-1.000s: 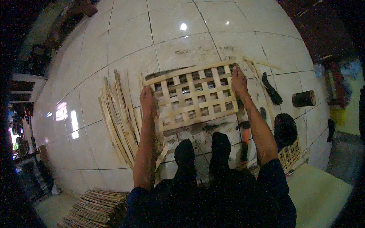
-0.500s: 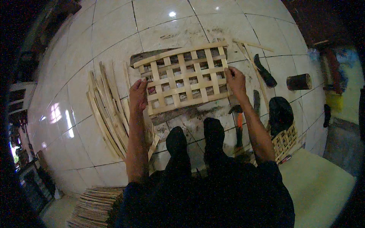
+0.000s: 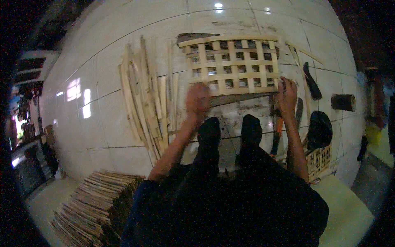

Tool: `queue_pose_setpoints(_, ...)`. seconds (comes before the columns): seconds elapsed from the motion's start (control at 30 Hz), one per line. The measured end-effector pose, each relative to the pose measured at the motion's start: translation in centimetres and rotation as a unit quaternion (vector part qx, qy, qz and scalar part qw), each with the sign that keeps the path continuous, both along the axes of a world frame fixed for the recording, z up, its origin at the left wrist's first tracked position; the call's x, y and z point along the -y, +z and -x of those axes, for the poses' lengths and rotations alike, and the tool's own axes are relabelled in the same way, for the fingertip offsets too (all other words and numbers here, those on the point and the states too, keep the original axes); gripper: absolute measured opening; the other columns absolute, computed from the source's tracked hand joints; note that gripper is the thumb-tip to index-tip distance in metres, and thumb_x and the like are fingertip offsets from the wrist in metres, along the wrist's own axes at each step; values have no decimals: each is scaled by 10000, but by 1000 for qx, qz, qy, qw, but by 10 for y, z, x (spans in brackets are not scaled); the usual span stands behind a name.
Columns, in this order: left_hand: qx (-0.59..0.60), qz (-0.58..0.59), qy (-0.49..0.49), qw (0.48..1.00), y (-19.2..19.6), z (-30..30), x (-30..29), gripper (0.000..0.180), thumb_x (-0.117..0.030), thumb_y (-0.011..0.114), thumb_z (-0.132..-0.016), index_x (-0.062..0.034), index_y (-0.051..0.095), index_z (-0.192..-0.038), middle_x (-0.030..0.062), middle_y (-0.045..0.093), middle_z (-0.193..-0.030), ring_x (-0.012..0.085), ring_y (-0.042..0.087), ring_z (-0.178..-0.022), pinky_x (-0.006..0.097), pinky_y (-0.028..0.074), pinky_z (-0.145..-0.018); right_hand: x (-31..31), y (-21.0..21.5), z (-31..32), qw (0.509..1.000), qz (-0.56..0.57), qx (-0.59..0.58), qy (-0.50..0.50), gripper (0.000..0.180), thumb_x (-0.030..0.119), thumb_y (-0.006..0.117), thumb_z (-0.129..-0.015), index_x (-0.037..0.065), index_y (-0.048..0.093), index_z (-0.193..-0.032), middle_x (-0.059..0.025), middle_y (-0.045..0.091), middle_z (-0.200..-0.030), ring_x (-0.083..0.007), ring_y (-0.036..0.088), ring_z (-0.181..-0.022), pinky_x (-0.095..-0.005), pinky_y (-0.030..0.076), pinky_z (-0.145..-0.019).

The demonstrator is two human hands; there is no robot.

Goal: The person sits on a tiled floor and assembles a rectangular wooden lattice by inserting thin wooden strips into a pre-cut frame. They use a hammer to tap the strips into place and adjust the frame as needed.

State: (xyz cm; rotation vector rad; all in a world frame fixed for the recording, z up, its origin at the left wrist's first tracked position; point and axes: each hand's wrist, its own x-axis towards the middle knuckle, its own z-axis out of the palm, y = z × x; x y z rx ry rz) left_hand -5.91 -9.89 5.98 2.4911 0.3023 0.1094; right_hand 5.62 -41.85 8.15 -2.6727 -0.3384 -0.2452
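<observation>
A square lattice [image 3: 232, 64] of pale wooden strips lies on the white tiled floor in front of my feet [image 3: 230, 129]. My right hand [image 3: 286, 96] grips its near right corner, fingers over the edge strip. My left hand [image 3: 197, 101] is at the near left corner, blurred by motion; its fingertips reach the lattice's near edge, and I cannot tell whether it grips. A dark board shows under the lattice's near edge.
Loose long strips [image 3: 144, 99] lie fanned out left of the lattice. A thick stack of strips [image 3: 94, 201] sits at lower left. On the right are a black sandal [image 3: 310, 82], a dark cylinder [image 3: 342, 102], an orange-handled tool [image 3: 277, 131] and a small woven piece [image 3: 319, 160].
Both hands slid from the lattice's sides down to its near corners. The lattice now lies farther from my feet, and the view has tilted.
</observation>
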Motion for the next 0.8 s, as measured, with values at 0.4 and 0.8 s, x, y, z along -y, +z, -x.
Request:
queue_pose_setpoints(0.4, 119, -102, -72, 985, -30, 18, 70, 518, -307, 712, -774, -125, 562, -1236, 156, 443, -1360, 333, 422, -1245, 498, 304, -1062, 33, -51, -5, 999, 10, 23, 36, 349, 158, 382, -971, -38, 506, -1232, -223, 479, -1309, -438, 388, -1235, -466, 311, -1076)
queue_pose_setpoints(0.8, 106, -164, -130, 972, -11, 13, 33, 667, -379, 696, -802, -109, 460, -1364, 178, 470, -1268, 319, 433, -1214, 475, 231, -1095, 17, -39, 27, 988, -70, -77, -113, 405, 252, 375, -1008, 26, 441, -1338, -225, 570, -1098, -401, 567, -979, -456, 466, -819)
